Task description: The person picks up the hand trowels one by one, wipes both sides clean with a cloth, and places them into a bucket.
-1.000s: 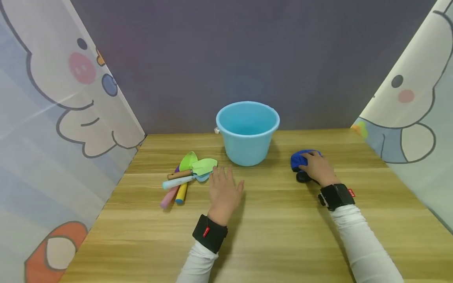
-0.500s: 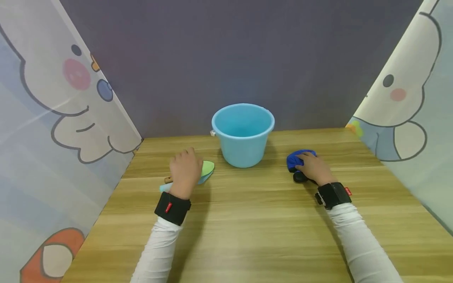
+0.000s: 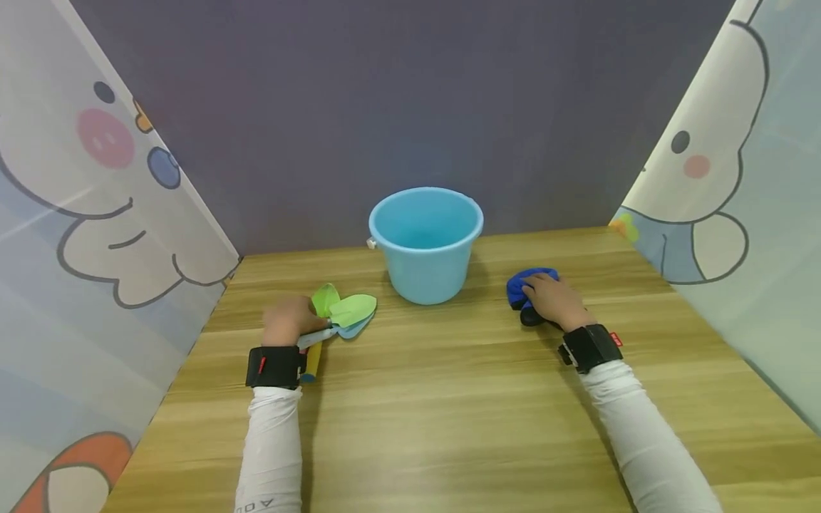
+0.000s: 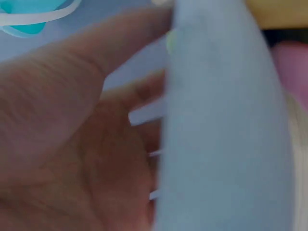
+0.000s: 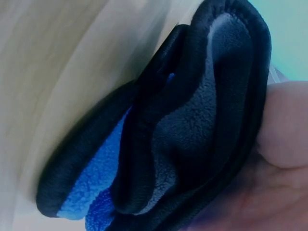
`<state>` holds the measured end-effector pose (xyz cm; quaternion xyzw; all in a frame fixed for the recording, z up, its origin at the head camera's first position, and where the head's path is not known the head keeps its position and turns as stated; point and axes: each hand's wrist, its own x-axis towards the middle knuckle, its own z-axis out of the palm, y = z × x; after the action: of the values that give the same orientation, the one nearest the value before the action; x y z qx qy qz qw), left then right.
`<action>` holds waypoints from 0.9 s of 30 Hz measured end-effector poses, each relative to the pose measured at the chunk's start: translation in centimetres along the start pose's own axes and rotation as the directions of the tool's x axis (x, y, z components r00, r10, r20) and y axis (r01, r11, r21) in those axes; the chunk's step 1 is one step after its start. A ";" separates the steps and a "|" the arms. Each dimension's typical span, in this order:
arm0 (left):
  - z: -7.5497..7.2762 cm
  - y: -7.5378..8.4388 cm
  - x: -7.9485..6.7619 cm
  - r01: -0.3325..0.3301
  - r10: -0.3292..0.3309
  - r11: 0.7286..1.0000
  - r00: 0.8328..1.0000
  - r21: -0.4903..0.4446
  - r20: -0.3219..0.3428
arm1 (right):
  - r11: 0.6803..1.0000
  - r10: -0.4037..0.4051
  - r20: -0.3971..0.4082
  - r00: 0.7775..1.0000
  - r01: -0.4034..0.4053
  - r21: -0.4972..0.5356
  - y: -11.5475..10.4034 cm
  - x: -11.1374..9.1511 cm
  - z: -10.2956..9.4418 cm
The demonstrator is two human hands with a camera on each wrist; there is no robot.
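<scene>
Several small garden trowels lie in a crossed pile at the left. Among them are a pale green trowel (image 3: 354, 311), a rounded green scoop (image 3: 324, 299), a light blue handle (image 3: 317, 338) and a yellow handle (image 3: 311, 362). My left hand (image 3: 288, 318) is over the handles, slightly blurred. In the left wrist view its fingers reach behind a large pale blue handle (image 4: 221, 125), with the palm apart from it. A folded blue fleece piece (image 3: 529, 279) with black edging and grey lining, resembling earmuffs, lies at the right. My right hand (image 3: 558, 301) holds it, fingers across its top.
A light blue bucket (image 3: 426, 274) stands upright at the back middle of the wooden table (image 3: 417, 413), between both hands. Behind it rises a dark grey wall (image 3: 385, 107). Cartoon-printed sheets (image 3: 96, 235) flank the table at left and right.
My left hand has moved left from the trowel blades, across the pile, to the handle ends. My right hand stays on the blue fleece piece. The head view has turned slightly right.
</scene>
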<state>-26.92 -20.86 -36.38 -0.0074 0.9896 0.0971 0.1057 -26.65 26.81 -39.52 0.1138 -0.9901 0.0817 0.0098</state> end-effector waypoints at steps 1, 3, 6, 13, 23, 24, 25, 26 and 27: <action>0.1 -0.2 -0.2 -0.005 0.005 1.000 1.000 -0.006 0.012 | 1.000 0.001 0.002 1.000 -0.001 0.002 -0.1 -0.1 0.0; 0.2 -0.2 -0.4 -0.019 0.020 1.000 0.999 -0.013 0.025 | 1.000 0.012 0.007 1.000 -0.012 0.012 -0.1 -0.2 -0.1; 0.3 -0.1 -0.7 -0.036 0.036 0.999 0.999 -0.005 0.013 | 0.998 0.035 0.015 0.999 -0.036 0.049 -0.1 -0.3 0.0; 0.4 -0.1 -0.7 -0.046 0.046 0.998 0.999 0.030 -0.006 | 0.996 0.039 0.007 0.999 -0.040 0.082 0.3 0.0 0.1; 1.0 1.1 -0.3 -0.090 0.096 0.992 0.992 0.084 -0.076 | 0.990 0.041 0.019 0.999 -0.044 0.131 1.1 -0.2 -0.3; 1.1 1.2 -0.3 -0.085 0.092 0.992 0.993 0.092 -0.078 | 0.991 0.034 0.019 0.999 -0.037 0.129 1.1 -0.2 -0.3; 1.2 1.2 -0.3 -0.079 0.087 0.992 0.993 0.098 -0.082 | 0.991 0.031 0.022 0.999 -0.034 0.129 1.0 -0.1 -0.3; 1.2 1.3 -0.3 -0.074 0.082 0.992 0.993 0.098 -0.084 | 0.991 0.029 0.024 0.999 -0.032 0.129 1.0 0.0 -0.2; 1.2 1.3 -0.3 -0.072 0.081 0.992 0.993 0.103 -0.086 | 0.990 0.034 0.030 0.999 -0.038 0.134 0.9 0.0 -0.2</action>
<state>-26.44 -19.38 -37.21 0.0314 0.9966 0.0509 0.0575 -26.91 27.73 -39.48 0.0973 -0.9843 0.1469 -0.0130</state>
